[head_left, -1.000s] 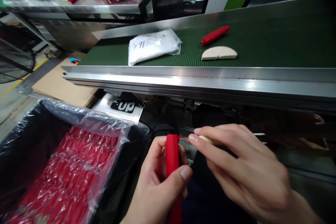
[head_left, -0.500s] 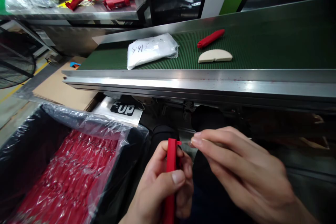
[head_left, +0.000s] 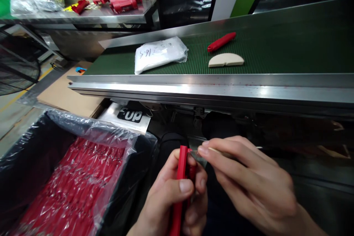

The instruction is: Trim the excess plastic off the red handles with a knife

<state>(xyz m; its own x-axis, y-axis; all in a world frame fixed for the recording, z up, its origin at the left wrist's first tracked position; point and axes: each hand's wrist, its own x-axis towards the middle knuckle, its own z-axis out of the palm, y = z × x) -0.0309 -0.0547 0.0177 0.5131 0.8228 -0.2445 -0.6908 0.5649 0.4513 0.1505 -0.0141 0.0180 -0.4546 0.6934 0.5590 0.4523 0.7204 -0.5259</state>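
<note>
Left hand (head_left: 168,199) grips a red handle (head_left: 179,188) upright, thumb across its front. Right hand (head_left: 249,188) pinches a thin metal blade (head_left: 199,155), tip touching the handle's top end. Left of the hands: black bin (head_left: 24,147) with clear liner, full of bagged red parts (head_left: 69,188). Beyond, on the green belt (head_left: 290,44): white bag (head_left: 159,53) with handwriting, a second red handle (head_left: 221,41), a cream half-disc (head_left: 226,60) just beside it. Steel rail (head_left: 210,90) fronts the belt. More red parts on the far shelf (head_left: 91,14).
</note>
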